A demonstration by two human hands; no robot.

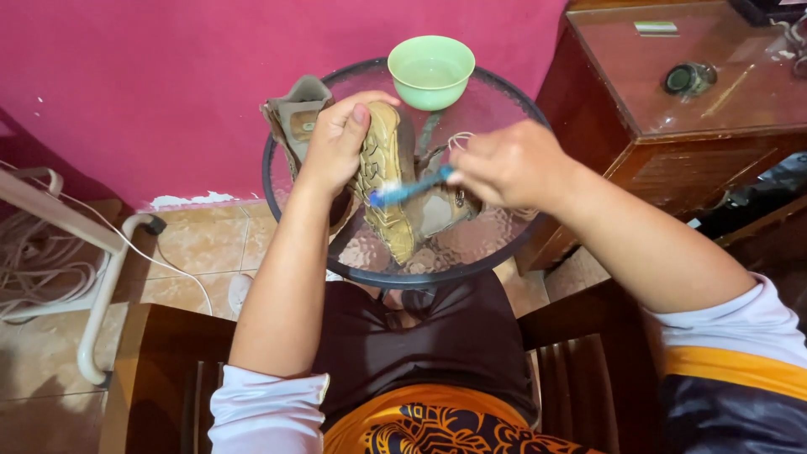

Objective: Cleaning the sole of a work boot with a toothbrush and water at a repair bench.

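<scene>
My left hand (336, 139) grips a tan shoe (387, 181) turned sole-up over the round glass table (504, 244). My right hand (508, 164) holds a blue toothbrush (412, 189) whose bristle end touches the shoe's sole. A second tan shoe (296, 118) stands behind my left hand on the table's left side. A light green bowl (431, 71) with liquid in it sits at the table's far edge.
A dark wooden cabinet (698, 109) stands to the right, with a small round object (689, 78) on top. A pink wall is behind the table. A white metal frame (92, 277) and cables lie on the tiled floor at left. I sit on a wooden chair (160, 370).
</scene>
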